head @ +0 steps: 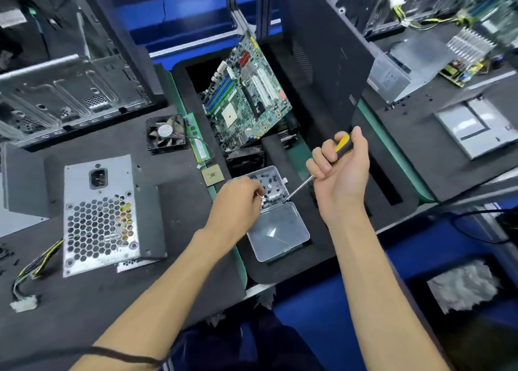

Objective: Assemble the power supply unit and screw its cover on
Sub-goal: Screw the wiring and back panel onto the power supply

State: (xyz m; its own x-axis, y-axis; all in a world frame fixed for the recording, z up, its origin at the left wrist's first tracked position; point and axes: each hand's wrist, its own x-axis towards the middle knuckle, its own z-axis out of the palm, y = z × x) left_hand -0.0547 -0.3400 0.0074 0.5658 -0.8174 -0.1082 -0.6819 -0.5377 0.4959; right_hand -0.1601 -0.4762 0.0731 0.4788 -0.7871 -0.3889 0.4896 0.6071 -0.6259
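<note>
The grey power supply unit (pixel 103 211) stands on the dark foam mat at the left, its honeycomb grille and power socket facing up, with yellow and black cables (pixel 36 264) trailing from its lower left. A clear plastic screw box (pixel 270 189) lies open at centre, full of small dark screws, its lid (pixel 277 234) folded toward me. My left hand (pixel 238 202) reaches into the box, fingertips pinching a small screw. My right hand (pixel 340 174) grips a yellow-and-black screwdriver (pixel 343 143); its metal shaft slants down-left and its tip touches the box.
A green motherboard (pixel 246 90) leans in a slot behind the box. A black fan (pixel 166 133), a memory stick (pixel 197 139) and a CPU chip (pixel 213 175) lie on the mat. An open case (pixel 64 90) stands at the far left; a black side panel (pixel 328 53) rises at the back right.
</note>
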